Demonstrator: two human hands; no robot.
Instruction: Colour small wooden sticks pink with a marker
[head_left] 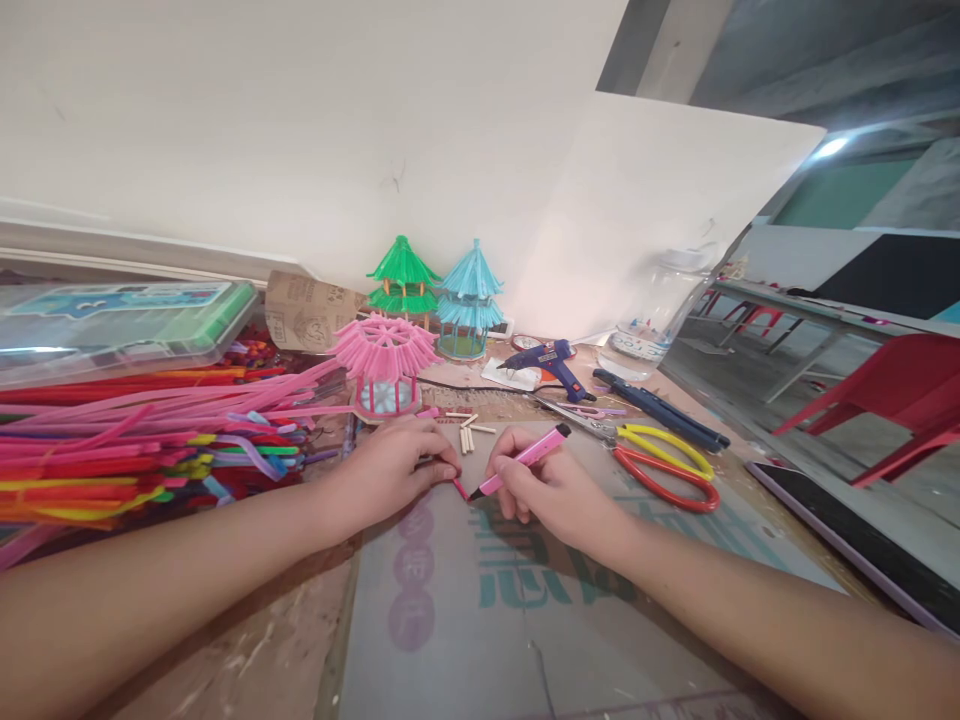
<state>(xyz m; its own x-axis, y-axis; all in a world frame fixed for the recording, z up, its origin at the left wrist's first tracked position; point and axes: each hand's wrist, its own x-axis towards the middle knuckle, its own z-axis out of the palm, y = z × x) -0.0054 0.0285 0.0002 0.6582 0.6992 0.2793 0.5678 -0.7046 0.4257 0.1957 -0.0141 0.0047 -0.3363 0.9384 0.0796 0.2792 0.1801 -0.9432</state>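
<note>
A pink marker [529, 456] is in my right hand [551, 487], its tip slanting down to the left. My left hand [401, 462] pinches a small pink stick [460, 489] between thumb and finger, and the marker's tip meets or nearly meets its end. Just beyond my hands lie several short bare wooden sticks [468, 438]. Behind my left hand stands a pink model pavilion [386, 352] with a ring-shaped roof open at the top. Farther back are a green pavilion [403, 270] and a light blue pavilion [470, 292], both with pointed roofs.
Bundles of coloured pipe cleaners [150, 450] and a plastic case [127, 325] fill the left side. To the right lie a glue gun [551, 367], scissors [660, 455], a dark blue tool [660, 408] and a phone [847, 535]. A clear jar [649, 320] stands behind.
</note>
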